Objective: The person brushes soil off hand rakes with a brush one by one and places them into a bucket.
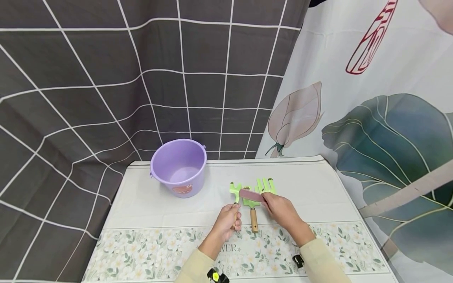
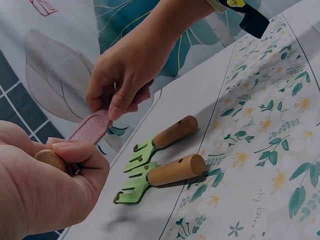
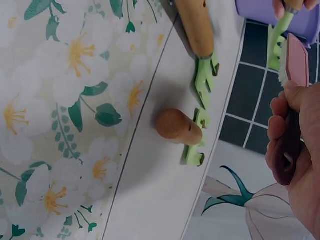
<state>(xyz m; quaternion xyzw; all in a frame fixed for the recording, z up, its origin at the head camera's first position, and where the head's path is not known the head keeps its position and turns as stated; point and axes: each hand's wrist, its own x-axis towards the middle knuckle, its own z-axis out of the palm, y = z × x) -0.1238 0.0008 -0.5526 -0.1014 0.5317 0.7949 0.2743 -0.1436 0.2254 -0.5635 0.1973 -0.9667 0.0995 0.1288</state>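
Observation:
My left hand (image 1: 225,222) grips the wooden handle of a small green garden rake (image 1: 235,189), whose pronged head points away from me. In my right hand (image 1: 283,211) is a pink brush (image 1: 252,195), held by its dark handle. Its white bristles (image 3: 283,67) show in the right wrist view, facing the green head; whether they touch it I cannot tell. On the table below lie two more green garden tools with wooden handles: one (image 1: 254,221) between my hands, and a fork (image 1: 266,186) partly hidden behind the right hand.
A purple bucket (image 1: 198,181) stands at the back left of the table (image 1: 141,204). A floral band (image 1: 141,251) runs along the table's front part. Behind hangs a dark gridded curtain (image 1: 205,90), with a white leaf-patterned cloth (image 1: 301,59) at the right.

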